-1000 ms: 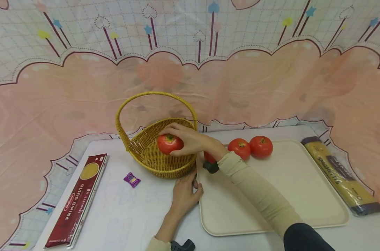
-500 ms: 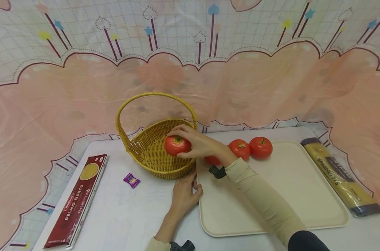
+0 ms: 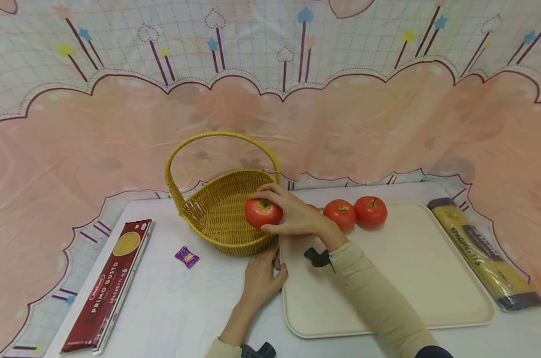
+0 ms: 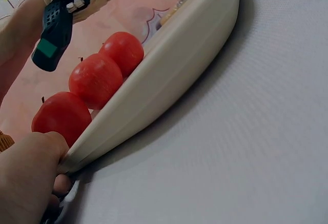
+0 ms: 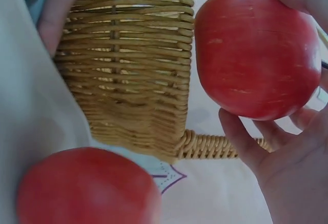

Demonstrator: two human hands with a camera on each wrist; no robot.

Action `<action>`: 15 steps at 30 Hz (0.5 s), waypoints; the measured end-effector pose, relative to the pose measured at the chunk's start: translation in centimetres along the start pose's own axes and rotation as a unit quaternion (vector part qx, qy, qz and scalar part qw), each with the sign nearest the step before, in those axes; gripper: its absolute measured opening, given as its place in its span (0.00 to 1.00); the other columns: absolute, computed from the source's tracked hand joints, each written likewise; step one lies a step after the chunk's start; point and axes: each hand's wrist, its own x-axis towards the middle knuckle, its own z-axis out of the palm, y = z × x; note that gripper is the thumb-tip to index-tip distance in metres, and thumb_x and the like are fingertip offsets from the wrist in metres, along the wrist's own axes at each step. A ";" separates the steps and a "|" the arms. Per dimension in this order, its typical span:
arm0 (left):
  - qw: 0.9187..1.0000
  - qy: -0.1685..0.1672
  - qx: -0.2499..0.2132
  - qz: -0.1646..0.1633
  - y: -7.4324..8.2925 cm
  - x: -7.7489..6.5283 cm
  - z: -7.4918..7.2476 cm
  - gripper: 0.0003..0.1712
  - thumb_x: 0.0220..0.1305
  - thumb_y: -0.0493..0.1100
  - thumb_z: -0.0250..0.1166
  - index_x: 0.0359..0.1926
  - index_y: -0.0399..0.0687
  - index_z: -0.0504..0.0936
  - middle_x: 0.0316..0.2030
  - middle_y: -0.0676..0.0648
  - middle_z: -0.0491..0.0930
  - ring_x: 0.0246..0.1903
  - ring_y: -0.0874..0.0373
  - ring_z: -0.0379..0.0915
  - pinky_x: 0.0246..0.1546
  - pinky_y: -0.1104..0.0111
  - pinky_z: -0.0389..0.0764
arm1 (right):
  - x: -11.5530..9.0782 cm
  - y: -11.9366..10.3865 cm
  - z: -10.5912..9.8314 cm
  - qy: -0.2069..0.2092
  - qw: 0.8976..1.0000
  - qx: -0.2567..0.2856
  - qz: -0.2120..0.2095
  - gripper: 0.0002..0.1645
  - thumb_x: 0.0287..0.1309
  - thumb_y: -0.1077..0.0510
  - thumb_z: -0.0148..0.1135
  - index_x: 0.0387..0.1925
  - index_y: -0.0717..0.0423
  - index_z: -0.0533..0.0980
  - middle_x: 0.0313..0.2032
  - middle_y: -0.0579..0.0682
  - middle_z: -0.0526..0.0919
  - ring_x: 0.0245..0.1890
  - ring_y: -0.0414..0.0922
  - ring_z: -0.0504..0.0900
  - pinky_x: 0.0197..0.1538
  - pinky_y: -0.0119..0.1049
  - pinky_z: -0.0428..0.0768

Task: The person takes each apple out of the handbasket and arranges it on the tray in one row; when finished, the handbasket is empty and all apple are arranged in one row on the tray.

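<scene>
My right hand (image 3: 292, 209) grips a red apple (image 3: 263, 213) over the right rim of the yellow wicker basket (image 3: 216, 219). Thumb and fingers spread around the fruit, as the right wrist view shows. No apple is visible inside the basket. My left hand (image 3: 261, 281) is at the left edge of the cream tray (image 3: 386, 278), beside the basket; in the left wrist view its fingers (image 4: 61, 183) curl at the rim. Along the tray's back left stand three more apples: one (image 4: 62, 116) nearest the left hand, then another (image 3: 340, 214), and the farthest (image 3: 371, 211).
A red spaghetti pack (image 3: 109, 283) lies at the left of the white table (image 3: 181, 308). Between it and the basket is a small purple wrapped candy (image 3: 187, 256). A yellow spaghetti bag (image 3: 485, 253) lies along the tray's right side. The basket's tall handle (image 3: 221, 133) arches above it.
With the apple still in its grip, my right hand has shifted right, from over the middle of the basket to its right rim. The left hand stays in place.
</scene>
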 end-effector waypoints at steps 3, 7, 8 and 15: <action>1.000 0.002 0.003 0.000 -0.1 0.0 0.0 0.27 0.51 0.45 0.62 0.55 0.45 0.78 0.22 0.60 0.72 0.26 0.67 0.67 0.37 0.68 0.66 | -0.7 0.1 0.1 0.008 1.000 0.017 0.006 0.38 0.49 0.46 0.68 0.62 0.36 0.66 0.62 0.43 0.62 0.60 0.43 0.67 0.57 0.44 0.74; 1.000 0.003 0.002 0.003 -0.1 0.1 -0.1 0.27 0.51 0.44 0.62 0.55 0.44 0.78 0.22 0.59 0.72 0.26 0.66 0.67 0.37 0.67 0.67 | -1.5 0.1 0.1 0.022 0.999 0.031 0.008 0.38 0.48 0.46 0.69 0.63 0.36 0.66 0.63 0.43 0.61 0.61 0.45 0.66 0.57 0.47 0.74; 1.000 0.003 0.000 0.003 -0.1 0.1 -0.1 0.27 0.51 0.44 0.62 0.55 0.44 0.78 0.22 0.59 0.72 0.26 0.66 0.67 0.36 0.68 0.66 | -1.7 0.0 0.0 0.025 0.999 0.033 0.007 0.39 0.48 0.46 0.69 0.63 0.36 0.66 0.63 0.44 0.61 0.61 0.45 0.66 0.57 0.47 0.75; 1.000 -0.005 -0.007 0.001 0.0 0.1 -0.2 0.26 0.51 0.44 0.62 0.54 0.47 0.77 0.22 0.59 0.71 0.25 0.66 0.65 0.35 0.69 0.65 | -3.4 0.1 -0.1 0.038 0.997 0.054 0.027 0.38 0.50 0.46 0.68 0.63 0.34 0.65 0.66 0.42 0.59 0.62 0.45 0.66 0.58 0.50 0.73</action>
